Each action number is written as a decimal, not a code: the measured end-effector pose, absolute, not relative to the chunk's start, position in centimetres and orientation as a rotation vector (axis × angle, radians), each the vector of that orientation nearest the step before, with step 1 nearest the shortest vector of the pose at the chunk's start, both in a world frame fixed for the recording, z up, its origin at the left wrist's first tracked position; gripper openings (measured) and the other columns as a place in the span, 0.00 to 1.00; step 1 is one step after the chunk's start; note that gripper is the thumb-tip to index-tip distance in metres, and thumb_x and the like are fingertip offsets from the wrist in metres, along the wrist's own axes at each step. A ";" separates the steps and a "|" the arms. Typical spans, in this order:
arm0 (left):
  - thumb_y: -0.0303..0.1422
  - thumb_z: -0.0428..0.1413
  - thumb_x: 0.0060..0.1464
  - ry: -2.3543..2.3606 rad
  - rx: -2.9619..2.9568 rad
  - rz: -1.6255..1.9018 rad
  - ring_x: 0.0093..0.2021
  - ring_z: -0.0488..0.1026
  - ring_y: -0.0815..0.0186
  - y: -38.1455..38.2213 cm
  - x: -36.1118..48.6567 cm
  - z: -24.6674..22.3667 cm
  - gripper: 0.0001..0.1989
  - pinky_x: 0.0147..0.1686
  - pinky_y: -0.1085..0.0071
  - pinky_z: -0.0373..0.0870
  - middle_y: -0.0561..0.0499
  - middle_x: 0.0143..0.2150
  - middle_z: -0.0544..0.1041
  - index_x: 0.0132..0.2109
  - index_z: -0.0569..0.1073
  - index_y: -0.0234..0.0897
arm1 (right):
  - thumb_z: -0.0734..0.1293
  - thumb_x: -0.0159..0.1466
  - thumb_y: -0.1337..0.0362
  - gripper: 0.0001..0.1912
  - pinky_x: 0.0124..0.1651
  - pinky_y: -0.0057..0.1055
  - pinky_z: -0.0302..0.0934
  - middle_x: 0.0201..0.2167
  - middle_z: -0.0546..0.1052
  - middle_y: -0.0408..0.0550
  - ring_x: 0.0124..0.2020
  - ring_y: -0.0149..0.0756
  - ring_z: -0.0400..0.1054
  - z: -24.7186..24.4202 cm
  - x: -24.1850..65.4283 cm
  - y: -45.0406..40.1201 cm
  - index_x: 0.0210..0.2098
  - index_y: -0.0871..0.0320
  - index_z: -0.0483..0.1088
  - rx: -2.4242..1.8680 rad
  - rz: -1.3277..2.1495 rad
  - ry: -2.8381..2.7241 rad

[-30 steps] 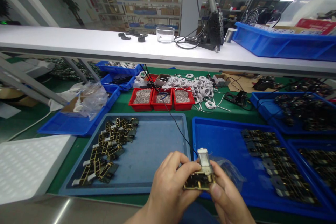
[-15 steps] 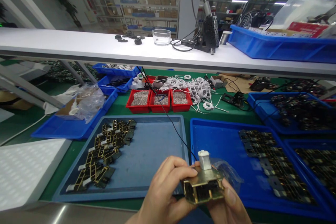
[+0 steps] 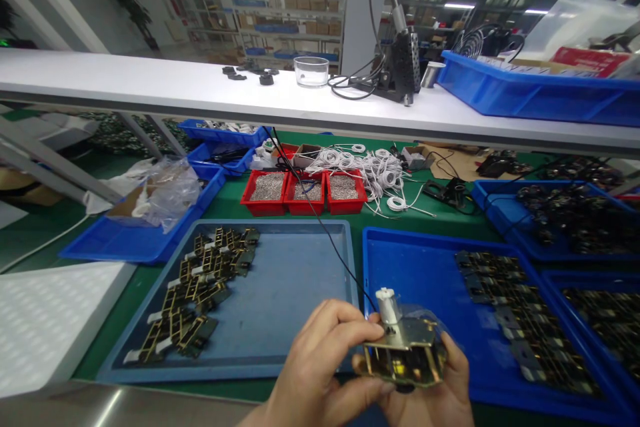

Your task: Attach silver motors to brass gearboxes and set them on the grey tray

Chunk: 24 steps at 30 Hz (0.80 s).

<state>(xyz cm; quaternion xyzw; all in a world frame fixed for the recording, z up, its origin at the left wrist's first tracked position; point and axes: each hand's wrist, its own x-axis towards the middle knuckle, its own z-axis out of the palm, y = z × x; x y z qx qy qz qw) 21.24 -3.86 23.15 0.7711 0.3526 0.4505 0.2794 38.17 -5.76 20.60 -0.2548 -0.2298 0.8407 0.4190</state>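
Between both hands I hold a brass-coloured metal gearbox frame (image 3: pixel 403 347) with a small silver motor (image 3: pixel 387 305) standing up from its top plate. Thumb and fingers of my left hand (image 3: pixel 325 360) pinch its left end. My right hand (image 3: pixel 435 387) supports it from below and grips the right end; part of that hand is hidden behind the frame. Inside the frame a yellow spot shows, and a dark round part sticks out underneath. Below the hands lies the blue tray (image 3: pixel 400 250), with clear plastic film just behind the frame.
Similar brass assemblies (image 3: pixel 200 280) lie in the grey-blue tray (image 3: pixel 280 360) at left; more (image 3: pixel 525 320) fill the right of the blue tray. Red bins (image 3: pixel 263 210) of small metal parts and white cable coils (image 3: pixel 385 170) stand behind. A white shelf (image 3: pixel 200 97) crosses above. A black cable (image 3: pixel 330 233) hangs down.
The gearbox frame has moved slightly right and turned, so its open side and inner parts show more. My right fingers have shifted round its right end.
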 end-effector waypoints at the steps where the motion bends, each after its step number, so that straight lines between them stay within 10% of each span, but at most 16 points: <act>1: 0.37 0.53 0.57 0.935 2.085 1.234 0.35 0.70 0.64 -3.8 21.3 23.0 0.12 0.32 0.69 0.69 0.47 0.36 0.71 0.47 0.68 0.38 | 0.57 0.56 0.35 0.32 0.39 0.44 0.67 0.43 0.77 0.51 0.41 0.51 0.72 20.6 38.2 -5.7 0.43 0.51 0.74 -0.628 2.114 -0.571; 12: 0.32 0.55 0.56 0.951 2.062 1.161 0.36 0.70 0.65 -3.9 21.1 23.2 0.12 0.34 0.71 0.69 0.49 0.36 0.71 0.48 0.67 0.39 | 0.55 0.55 0.33 0.34 0.42 0.46 0.66 0.40 0.77 0.52 0.43 0.52 0.71 20.3 38.0 -5.7 0.44 0.50 0.73 -0.669 2.040 -0.608; 18: 0.56 0.54 0.46 0.865 1.485 0.807 0.54 0.66 0.52 -4.0 19.9 22.3 0.39 0.47 0.62 0.70 0.41 0.56 0.65 0.60 0.56 0.43 | 0.67 0.51 0.40 0.36 0.51 0.44 0.61 0.51 0.71 0.51 0.51 0.52 0.65 19.7 39.9 -4.8 0.53 0.52 0.64 -0.836 1.782 -1.004; 24: 0.41 0.66 0.40 0.855 1.425 0.445 0.59 0.62 0.48 -3.7 20.0 22.5 0.48 0.59 0.53 0.56 0.42 0.63 0.62 0.64 0.51 0.41 | 0.73 0.43 0.42 0.43 0.53 0.46 0.59 0.50 0.71 0.63 0.51 0.58 0.64 22.8 40.7 -3.0 0.50 0.63 0.67 -1.174 1.247 -2.092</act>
